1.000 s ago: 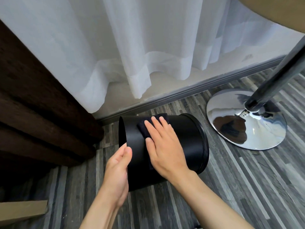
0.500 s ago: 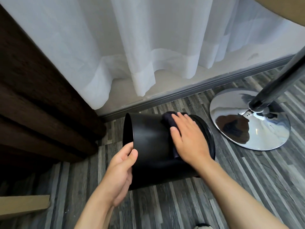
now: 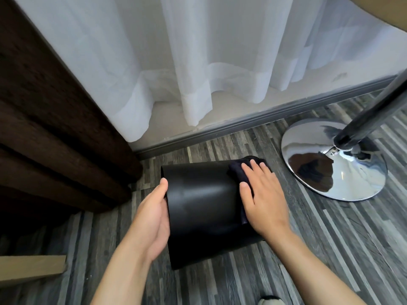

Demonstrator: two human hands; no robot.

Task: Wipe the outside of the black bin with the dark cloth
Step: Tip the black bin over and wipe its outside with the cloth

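The black bin [image 3: 202, 208] lies on its side on the grey striped floor, its open mouth facing left. My left hand [image 3: 154, 216] grips the bin's rim at that open end, thumb over the top edge. My right hand [image 3: 262, 194] lies flat on the bin's right end, near its base, pressing the dark cloth [image 3: 236, 170] against the outer wall. The cloth shows beyond my fingertips and under my palm; most of it is hidden by the hand.
A chrome lamp base [image 3: 334, 159] with its slanted pole [image 3: 374, 111] stands on the floor just right of the bin. White sheer curtains [image 3: 220, 62] hang behind, a dark brown curtain [image 3: 55, 128] at left. A cardboard edge [image 3: 30, 269] lies at lower left.
My right hand slid the cloth rightward along the bin from its middle to its base end. The left hand kept hold of the rim and the bin turned a little.
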